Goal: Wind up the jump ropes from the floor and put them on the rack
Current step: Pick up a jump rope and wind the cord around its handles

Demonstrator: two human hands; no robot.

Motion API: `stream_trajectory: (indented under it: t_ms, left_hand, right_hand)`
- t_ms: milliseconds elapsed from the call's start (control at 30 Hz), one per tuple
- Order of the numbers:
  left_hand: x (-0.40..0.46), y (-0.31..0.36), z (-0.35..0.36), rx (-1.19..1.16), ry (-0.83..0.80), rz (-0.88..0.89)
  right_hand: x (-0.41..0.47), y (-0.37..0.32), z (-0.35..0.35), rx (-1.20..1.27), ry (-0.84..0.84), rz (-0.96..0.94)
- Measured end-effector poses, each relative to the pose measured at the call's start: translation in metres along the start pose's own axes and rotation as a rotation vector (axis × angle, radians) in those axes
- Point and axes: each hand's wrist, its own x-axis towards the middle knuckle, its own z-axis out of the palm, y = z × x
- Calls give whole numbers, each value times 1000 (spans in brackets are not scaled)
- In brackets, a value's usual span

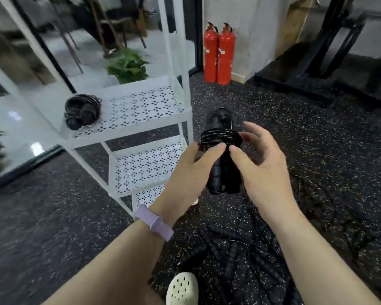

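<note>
At centre frame, the wound jump rope (221, 150), judged light and springy, was gripped at its handles by the left hand (191, 170) while the right hand (262, 164), fingers loosely spread, pinched the coil.

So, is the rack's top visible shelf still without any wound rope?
No, one wound rope bundle already lies on the upper shelf of the white rack.

Bright, motion-blurred, wide-angle edge distortion

Two red extinguishers (218, 55) against wall; potted plant (128, 66) behind rack.
</note>
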Motion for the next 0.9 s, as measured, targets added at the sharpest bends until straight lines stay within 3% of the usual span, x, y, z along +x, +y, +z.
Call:
stream_trajectory:
  t_ms: [133,367,500,667,767,900]
  left_hand:
    - [-3,9,-28,-123,133,67]
    - [-13,33,-83,-117,295,96]
    - [7,62,-118,-73,397,86]
    - [57,97,-164,63,353,94]
    - [83,97,-183,86,347,55]
    - [107,79,-198,70,363,-45]
  right_hand:
    - [5,-10,36,130,-70,-55]
    - [12,-32,83,286,-264,-86]
    - [23,-50,107,191,-383,-102]
    - [58,-71,146,101,-458,-92]
    - [79,-69,168,69,-491,-16]
    - [101,-60,188,-81,-549,-49]
